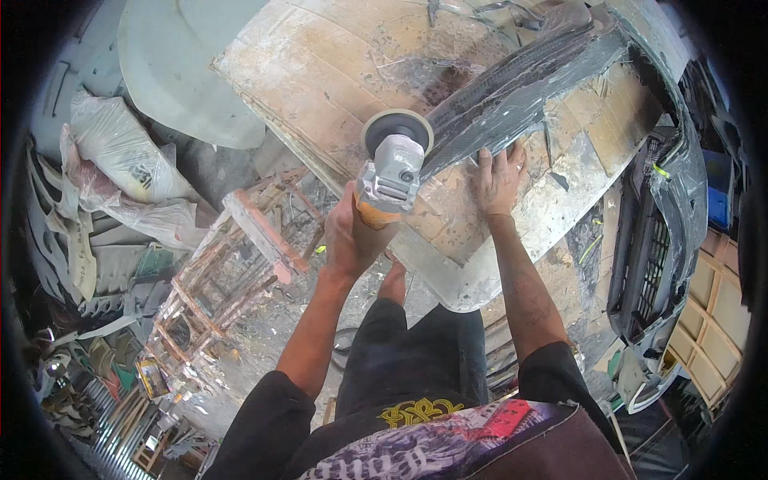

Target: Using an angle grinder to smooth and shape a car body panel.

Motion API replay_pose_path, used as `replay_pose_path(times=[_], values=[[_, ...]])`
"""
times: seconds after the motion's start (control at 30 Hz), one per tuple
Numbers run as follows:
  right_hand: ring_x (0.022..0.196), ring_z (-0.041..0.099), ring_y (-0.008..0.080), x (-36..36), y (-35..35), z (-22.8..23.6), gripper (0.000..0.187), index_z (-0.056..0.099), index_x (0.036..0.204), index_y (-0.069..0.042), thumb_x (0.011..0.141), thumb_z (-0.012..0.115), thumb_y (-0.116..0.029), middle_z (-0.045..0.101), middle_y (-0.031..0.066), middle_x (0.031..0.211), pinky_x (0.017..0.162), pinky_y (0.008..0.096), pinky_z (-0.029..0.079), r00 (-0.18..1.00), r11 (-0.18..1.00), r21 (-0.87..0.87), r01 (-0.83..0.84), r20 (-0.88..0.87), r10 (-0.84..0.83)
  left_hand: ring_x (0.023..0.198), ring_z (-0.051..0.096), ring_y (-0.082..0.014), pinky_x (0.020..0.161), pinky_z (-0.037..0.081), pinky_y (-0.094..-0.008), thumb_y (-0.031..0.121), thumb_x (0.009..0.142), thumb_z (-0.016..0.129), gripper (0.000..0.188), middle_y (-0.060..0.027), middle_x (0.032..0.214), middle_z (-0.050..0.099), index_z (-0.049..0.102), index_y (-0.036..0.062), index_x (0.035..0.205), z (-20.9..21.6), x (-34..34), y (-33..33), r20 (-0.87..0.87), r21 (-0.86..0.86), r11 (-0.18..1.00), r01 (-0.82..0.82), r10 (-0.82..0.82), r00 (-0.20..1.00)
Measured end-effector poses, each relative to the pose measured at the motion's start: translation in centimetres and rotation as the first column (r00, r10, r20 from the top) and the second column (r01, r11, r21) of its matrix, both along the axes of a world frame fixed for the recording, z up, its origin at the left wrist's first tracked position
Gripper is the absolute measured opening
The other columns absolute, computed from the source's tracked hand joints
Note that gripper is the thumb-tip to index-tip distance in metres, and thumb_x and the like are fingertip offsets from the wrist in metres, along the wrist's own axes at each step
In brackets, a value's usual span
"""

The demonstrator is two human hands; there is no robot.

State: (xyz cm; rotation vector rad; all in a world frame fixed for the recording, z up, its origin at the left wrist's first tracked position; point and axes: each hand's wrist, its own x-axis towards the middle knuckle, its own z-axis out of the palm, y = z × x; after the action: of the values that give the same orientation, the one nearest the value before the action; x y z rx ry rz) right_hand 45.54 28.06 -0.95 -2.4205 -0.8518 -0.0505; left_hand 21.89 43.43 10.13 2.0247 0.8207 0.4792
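Note:
My left hand (352,240) is wrapped around the orange body of an angle grinder (394,172). The grinder's silver head points away from me, and its round disc (397,128) is beside the near end of a long, scuffed black plastic car bumper (520,86). From this angle I cannot tell whether disc and plastic touch. My right hand (502,180) lies with fingers spread on the worktop, fingertips at the bumper's lower edge. Worn, stained cardboard (312,72) covers the worktop (472,276), whose pale rounded corner is close to my legs.
The bumper curves round to the right, where a black grille piece (644,264) hangs past the worktop. On the left stand a paint-spattered frame (216,272) and plastic-wrapped parts (132,160). A wooden lattice (712,308) leans at far right. Scraps litter the floor.

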Motion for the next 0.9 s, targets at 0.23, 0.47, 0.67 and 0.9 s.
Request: replay_pose_path(times=[0.23, 0.47, 0.67, 0.9], values=[[0.147, 0.037, 0.039, 0.1, 0.1, -0.1, 0.045, 0.064, 0.132, -0.008, 0.107, 0.053, -0.044, 0.05, 0.0267, 0.149, 0.124, 0.0571, 0.017, 1.0, 1.0, -0.014, -0.005, 0.007, 0.005, 0.085, 0.074, -0.042, 0.07, 0.057, -0.0452, 0.017, 0.073, 0.092, 0.053, -0.0195, 0.091, 0.074, 0.058, 0.0033, 0.11, 0.1, 0.6, 0.3, 0.056, -0.023, 1.0, 0.02, -0.019, 0.998], [0.147, 0.038, 0.0373, 0.0, 0.2, 0.2, 0.045, 0.065, 0.131, -0.008, 0.105, 0.056, -0.044, 0.055, 0.0237, 0.144, 0.125, 0.0565, 0.017, 0.999, 1.0, 0.015, -0.001, 0.032, 0.0, 0.084, 0.075, -0.0411, 0.07, 0.058, -0.0451, 0.016, 0.072, 0.092, 0.054, -0.0203, 0.09, 0.074, 0.058, 0.0019, 0.111, 0.4, 1.3, 0.3, 0.035, 0.036, 0.999, 0.01, -0.011, 0.999], [0.147, 0.038, 0.0358, 0.0, 0.2, 0.2, 0.046, 0.064, 0.131, -0.008, 0.105, 0.056, -0.045, 0.053, 0.0232, 0.145, 0.125, 0.056, 0.017, 0.999, 1.0, 0.009, 0.007, 0.041, -0.007, 0.084, 0.075, -0.0399, 0.071, 0.058, -0.044, 0.016, 0.072, 0.093, 0.057, -0.0195, 0.091, 0.074, 0.059, 0.0001, 0.114, 0.3, 1.7, 0.6, 0.02, 0.049, 0.998, 0.034, -0.035, 0.999], [0.148, 0.038, 0.0334, -0.1, 0.1, 0.3, 0.048, 0.063, 0.134, -0.009, 0.105, 0.056, -0.047, 0.048, 0.0222, 0.15, 0.125, 0.056, 0.017, 0.999, 1.0, 0.024, -0.003, 0.032, 0.002, 0.093, 0.077, -0.0294, 0.08, 0.06, -0.0372, 0.005, 0.077, 0.085, 0.061, -0.018, 0.107, 0.076, 0.058, -0.0042, 0.13, 1.0, 2.0, 0.6, -0.005, -0.004, 0.996, 0.093, -0.093, 0.996]])
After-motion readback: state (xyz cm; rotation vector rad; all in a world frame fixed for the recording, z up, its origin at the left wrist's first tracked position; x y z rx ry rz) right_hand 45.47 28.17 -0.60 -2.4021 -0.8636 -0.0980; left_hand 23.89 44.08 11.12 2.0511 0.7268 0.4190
